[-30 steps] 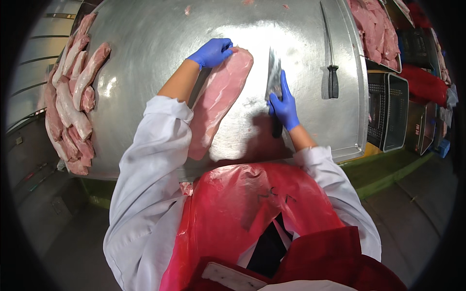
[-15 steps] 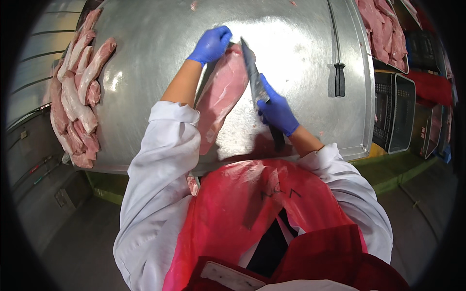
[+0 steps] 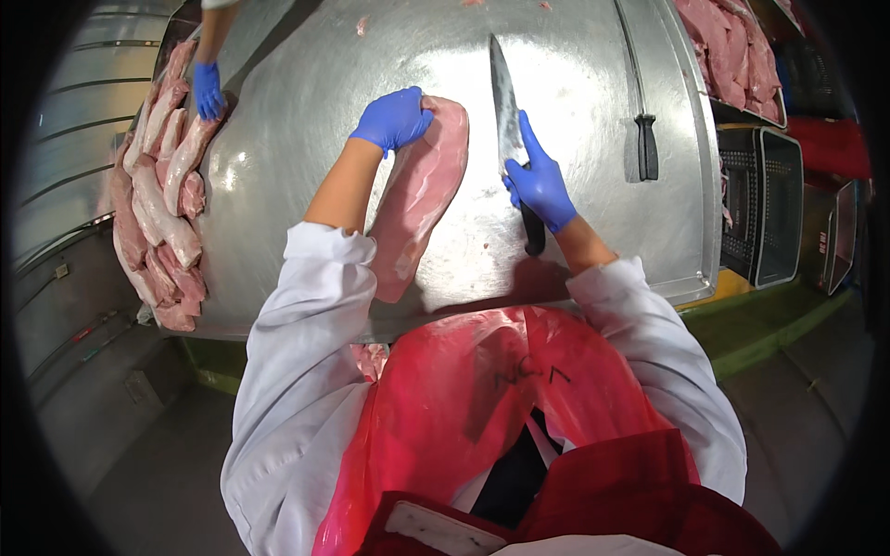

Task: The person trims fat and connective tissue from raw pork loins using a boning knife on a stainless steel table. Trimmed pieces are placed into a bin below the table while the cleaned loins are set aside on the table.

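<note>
A long pink cut of meat [image 3: 422, 190] lies lengthwise on the steel table [image 3: 306, 185] in front of me. My left hand [image 3: 396, 120], in a blue glove, is closed on the upper left edge of this cut. In my blue-gloved right hand [image 3: 540, 190] is a long knife [image 3: 503, 93] with a black handle. Its blade points away from me, to the right of the meat and apart from it. My right index finger stretches along the knife, while the other fingers wrap the handle.
Several pieces of meat [image 3: 158, 185] are piled at the table's left edge, where another person's gloved hand [image 3: 209, 90] touches one. A sharpening steel [image 3: 646, 148] lies at the right. Beyond that edge stand a tray of meat [image 3: 732, 56] and a grey crate [image 3: 777, 208].
The knife has moved right, away from the meat. My left hand has shifted slightly down and left. Another person's hand has come in over the meat pile at the upper left.
</note>
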Tool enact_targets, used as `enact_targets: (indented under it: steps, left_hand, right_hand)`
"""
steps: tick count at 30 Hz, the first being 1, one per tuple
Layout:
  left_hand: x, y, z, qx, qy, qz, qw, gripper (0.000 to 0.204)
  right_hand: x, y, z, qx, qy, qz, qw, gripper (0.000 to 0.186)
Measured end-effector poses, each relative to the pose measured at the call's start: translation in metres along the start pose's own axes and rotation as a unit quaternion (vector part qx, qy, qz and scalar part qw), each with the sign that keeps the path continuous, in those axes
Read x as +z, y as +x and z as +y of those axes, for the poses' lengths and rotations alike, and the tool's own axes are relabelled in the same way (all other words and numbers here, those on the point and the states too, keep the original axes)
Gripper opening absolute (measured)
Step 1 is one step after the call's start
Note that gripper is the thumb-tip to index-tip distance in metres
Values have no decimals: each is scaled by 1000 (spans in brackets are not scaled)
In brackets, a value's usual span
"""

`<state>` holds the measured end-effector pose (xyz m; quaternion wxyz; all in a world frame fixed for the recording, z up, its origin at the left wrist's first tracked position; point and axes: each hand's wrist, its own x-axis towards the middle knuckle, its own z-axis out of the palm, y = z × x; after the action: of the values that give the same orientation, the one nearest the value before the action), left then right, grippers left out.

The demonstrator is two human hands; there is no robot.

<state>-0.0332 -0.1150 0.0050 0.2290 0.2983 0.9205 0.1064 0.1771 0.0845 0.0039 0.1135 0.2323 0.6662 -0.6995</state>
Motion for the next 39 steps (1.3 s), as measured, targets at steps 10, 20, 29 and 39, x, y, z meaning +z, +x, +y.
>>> enact_targets:
  steps: [10,20,29,39]
  left_hand:
    - [12,-17,15,-7,-59,165,985,23]
    - [3,-21,52,100,-68,171,978,26]
    - [-16,-23,25,159,-165,148,962,27]
    - [-38,-63,11,119,-328,161,923,11]
  right_hand:
    - [45,70,-35,-14,-62,-148,987,77]
    - [54,89,-20,0,-12,-160,987,71]
    - [47,-5,-12,19,-129,-216,968,69]
    - [45,-53,32,-85,-146,-282,944,79]
